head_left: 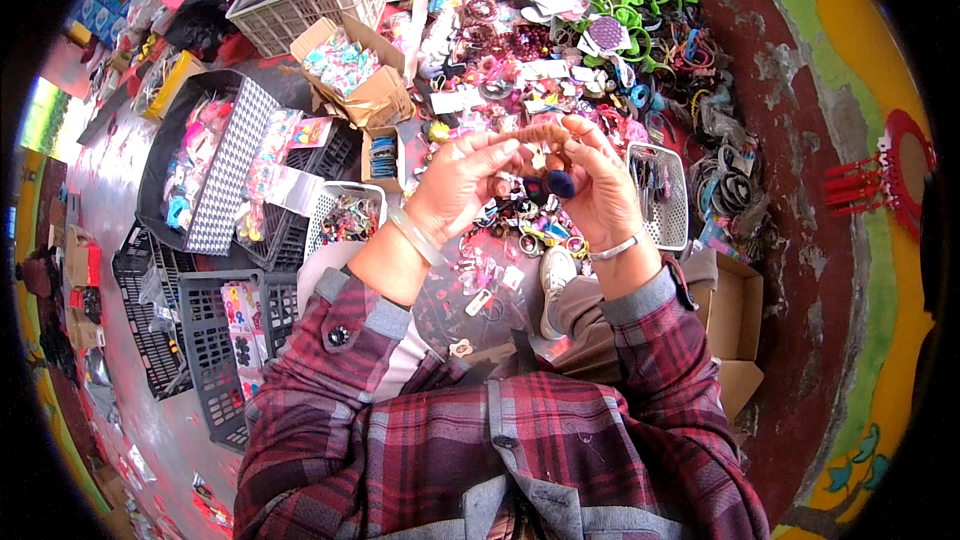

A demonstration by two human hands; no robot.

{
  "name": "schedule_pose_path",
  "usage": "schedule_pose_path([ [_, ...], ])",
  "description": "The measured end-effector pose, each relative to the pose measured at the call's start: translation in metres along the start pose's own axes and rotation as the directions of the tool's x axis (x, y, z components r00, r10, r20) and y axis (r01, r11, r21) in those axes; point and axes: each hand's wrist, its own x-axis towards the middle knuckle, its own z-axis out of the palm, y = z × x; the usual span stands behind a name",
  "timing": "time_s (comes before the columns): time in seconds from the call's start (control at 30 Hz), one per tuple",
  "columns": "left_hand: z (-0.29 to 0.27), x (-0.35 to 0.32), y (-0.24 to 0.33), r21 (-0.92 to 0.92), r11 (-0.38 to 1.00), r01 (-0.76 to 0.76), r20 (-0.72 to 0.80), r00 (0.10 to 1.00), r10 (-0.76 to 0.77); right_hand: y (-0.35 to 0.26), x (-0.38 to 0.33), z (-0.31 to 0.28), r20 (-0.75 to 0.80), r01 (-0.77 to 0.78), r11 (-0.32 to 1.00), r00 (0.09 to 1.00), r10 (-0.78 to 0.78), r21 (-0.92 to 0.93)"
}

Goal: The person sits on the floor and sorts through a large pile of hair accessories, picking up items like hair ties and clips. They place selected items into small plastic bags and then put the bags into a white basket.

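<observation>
Up in front of me, both hands hold a brownish hair tie (541,134), stretched between them. A dark blue fuzzy ball (560,183) and a small pale piece (538,156) hang at it; whether both are fixed to it I cannot tell. My left hand (452,183) pinches one end between thumb and fingers. My right hand (603,192) grips the other end, its fingers curled beside the blue ball. Beneath and beyond the hands spreads a large heap of small hair accessories (500,90), partly covered by my fingers.
A white basket (672,230) stands right of my right hand, another basket (318,215) left of my left wrist. Cardboard boxes (385,105), a houndstooth-patterned box (232,165) and black crates (210,340) lie left. Green headbands (650,0) pile at the far right. An open carton (735,315) sits near my right elbow.
</observation>
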Motion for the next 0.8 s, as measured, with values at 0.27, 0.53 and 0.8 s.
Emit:
schedule_pose_path([
  [0.27, -0.007, -0.005, 0.006, -0.098, 0.995, 0.021, 0.158, 0.987, -0.005, 0.0, -0.003, 0.003, 0.141, -0.099, 0.987, 0.983, 0.117, -0.126],
  [0.53, -0.006, 0.0, 0.008, -0.19, 0.981, -0.03, -0.024, 0.999, 0.026, 0.003, 0.008, -0.014, -0.109, -0.007, 0.993, 0.994, 0.02, 0.119],
  [0.8, -0.018, 0.003, 0.011, -0.201, 0.978, -0.063, -0.071, 0.996, 0.05, -0.01, 0.012, -0.015, -0.183, 0.027, 0.974, 0.983, 0.015, 0.224],
])
